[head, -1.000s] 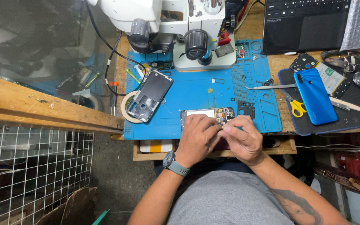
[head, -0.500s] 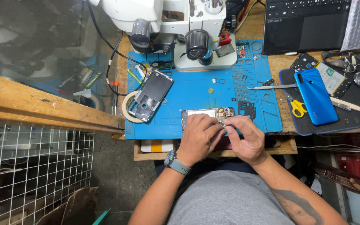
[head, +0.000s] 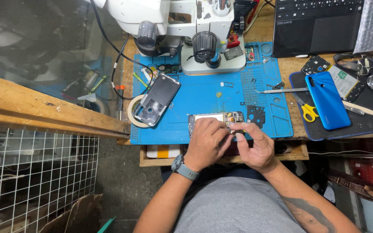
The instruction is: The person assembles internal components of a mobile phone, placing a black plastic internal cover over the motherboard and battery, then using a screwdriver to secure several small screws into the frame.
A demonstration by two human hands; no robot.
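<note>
An opened phone (head: 216, 117) with its circuit board exposed lies on the blue work mat (head: 195, 92) near the front edge. My left hand (head: 207, 144), with a grey watch on the wrist, rests on the phone's near side and covers much of it. My right hand (head: 255, 144) is beside it, fingertips pinched on a small part (head: 232, 126) at the phone's right end. What the part is stays too small to tell.
A microscope (head: 195, 30) stands at the mat's back. A phone frame (head: 157, 100) lies on a tape roll (head: 134, 114) at left. To the right are a black cover piece (head: 255, 115), tweezers (head: 281, 90), yellow scissors (head: 308, 111), a blue phone back (head: 327, 100) and a laptop (head: 316, 23).
Both hands stay on the opened phone. My right hand has shifted slightly, its fingertips now pinched at the phone's right end.
</note>
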